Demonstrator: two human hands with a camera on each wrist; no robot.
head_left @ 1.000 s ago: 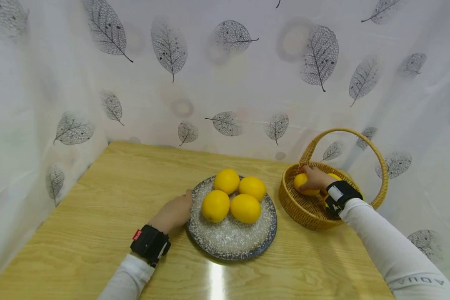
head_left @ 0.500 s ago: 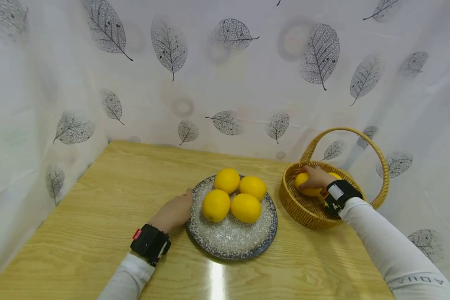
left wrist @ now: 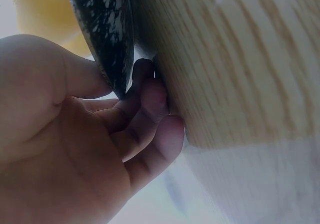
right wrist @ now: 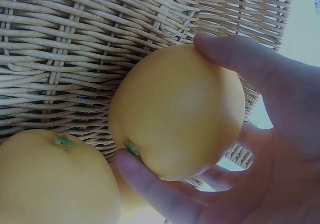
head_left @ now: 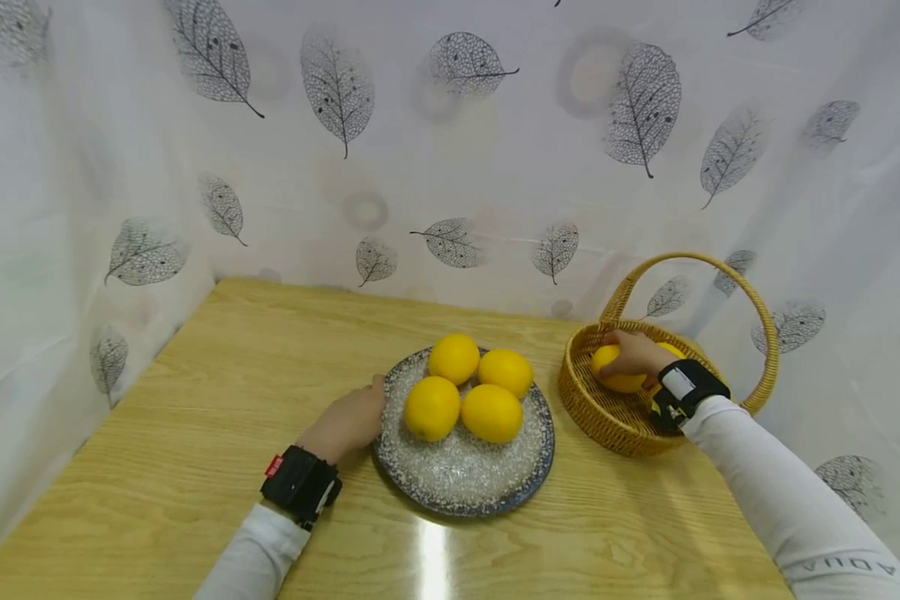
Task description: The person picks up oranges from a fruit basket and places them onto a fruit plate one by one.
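Note:
In the head view, my left hand (head_left: 350, 419) holds the left rim of a speckled grey plate (head_left: 457, 487) with a dark edge. The left wrist view has the thumb over the plate's rim (left wrist: 107, 38) and the fingers curled beneath it, close to the tabletop. Several smooth yellow oranges (head_left: 492, 413) sit together on the plate's far half. At the right, my right hand (head_left: 637, 354) reaches into a wicker basket (head_left: 607, 429). Its thumb and fingers grip an orange (right wrist: 177, 111) with a green stem end. Another orange (right wrist: 55, 179) lies beside that one in the basket.
The basket's tall arched handle (head_left: 765, 333) rises beside and behind the right wrist. Both plate and basket stand on a light wooden table (head_left: 270, 350). A white curtain (head_left: 435, 167) with leaf prints hangs along the back and sides.
The right hand and the orange in its grip have shifted very slightly to the right inside the basket. The left hand stays on the plate's rim, and the view tilts down a little.

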